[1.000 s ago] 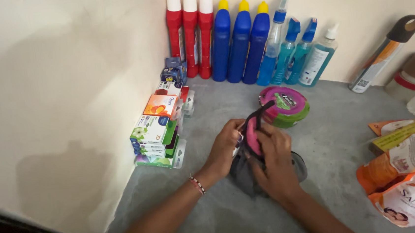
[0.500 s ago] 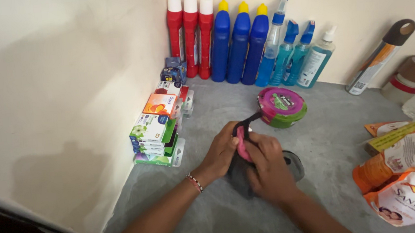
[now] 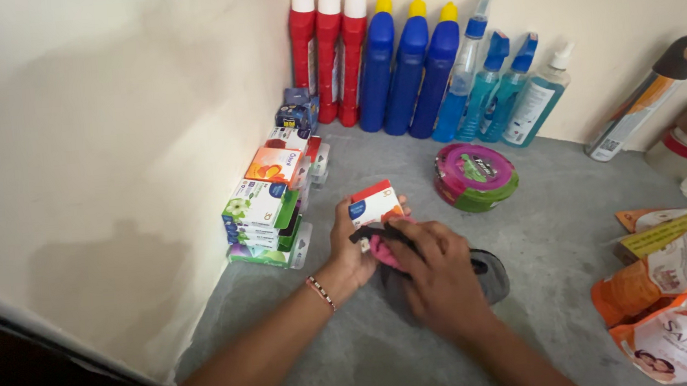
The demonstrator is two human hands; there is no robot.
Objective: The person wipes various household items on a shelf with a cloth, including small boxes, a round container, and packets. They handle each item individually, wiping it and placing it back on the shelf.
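The right hand (image 3: 440, 279) presses a dark pouch (image 3: 481, 276) onto the grey floor (image 3: 550, 226), fingers seemingly pinching something pink, while the left hand (image 3: 352, 249) pinches a small box (image 3: 375, 203) just above it; keep the pouch pinned flat, short of the round tin (image 3: 474, 176).

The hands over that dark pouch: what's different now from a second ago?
The left hand now holds up a small red, white and blue box, unseen earlier. The pink item sits lower, under the right hand on the dark pouch. The bottles, stacked boxes and round green tin stayed put.
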